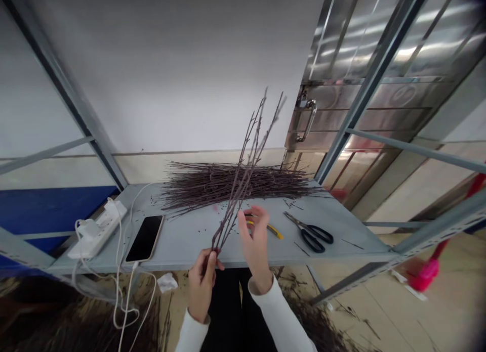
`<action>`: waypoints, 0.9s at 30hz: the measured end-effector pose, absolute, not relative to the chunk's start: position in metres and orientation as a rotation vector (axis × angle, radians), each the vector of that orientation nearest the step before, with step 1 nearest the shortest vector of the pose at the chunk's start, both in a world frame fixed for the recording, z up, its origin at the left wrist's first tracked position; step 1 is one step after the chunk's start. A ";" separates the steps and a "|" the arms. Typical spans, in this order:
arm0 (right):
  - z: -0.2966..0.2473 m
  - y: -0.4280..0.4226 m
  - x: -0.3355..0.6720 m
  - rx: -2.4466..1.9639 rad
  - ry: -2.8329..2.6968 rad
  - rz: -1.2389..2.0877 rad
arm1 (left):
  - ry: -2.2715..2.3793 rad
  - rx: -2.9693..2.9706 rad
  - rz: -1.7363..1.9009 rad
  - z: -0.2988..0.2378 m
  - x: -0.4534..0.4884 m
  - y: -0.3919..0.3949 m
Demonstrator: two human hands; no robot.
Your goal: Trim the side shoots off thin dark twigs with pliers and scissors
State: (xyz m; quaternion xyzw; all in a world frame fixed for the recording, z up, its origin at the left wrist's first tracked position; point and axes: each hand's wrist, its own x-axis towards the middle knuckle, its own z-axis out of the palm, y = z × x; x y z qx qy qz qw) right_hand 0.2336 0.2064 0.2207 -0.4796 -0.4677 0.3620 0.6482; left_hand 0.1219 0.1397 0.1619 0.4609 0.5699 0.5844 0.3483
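Note:
My left hand (204, 277) is closed around the lower ends of a few thin dark twigs (243, 182), which slant up and to the right. Just right of the twigs, my right hand (255, 243) is raised with its fingers apart, slightly blurred, and nothing shows in it. Partly behind that hand lies a yellow-handled cutter (275, 231) on the grey shelf (182, 243). Black-handled scissors (312, 234) rest farther right. A large pile of similar twigs (197, 185) stretches across the back of the shelf.
A phone (145, 238) with a cable lies at the left, beside a white power strip (99, 229). Metal posts (374, 84) frame the shelf. Behind stands a wall (190, 79) and a metal door with a handle (308, 120). More twigs (315, 321) lie on the floor.

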 end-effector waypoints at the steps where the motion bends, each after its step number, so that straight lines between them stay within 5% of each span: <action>1: 0.214 0.205 0.233 -1.082 -1.012 0.861 | 1.426 1.153 1.483 0.161 0.120 0.137; 8: 0.190 0.200 0.229 -0.761 -1.084 1.447 | 1.450 1.087 1.337 0.152 0.109 0.124; 27: 0.156 0.177 0.219 -0.904 -0.905 1.372 | 1.654 1.115 1.362 0.119 0.104 0.113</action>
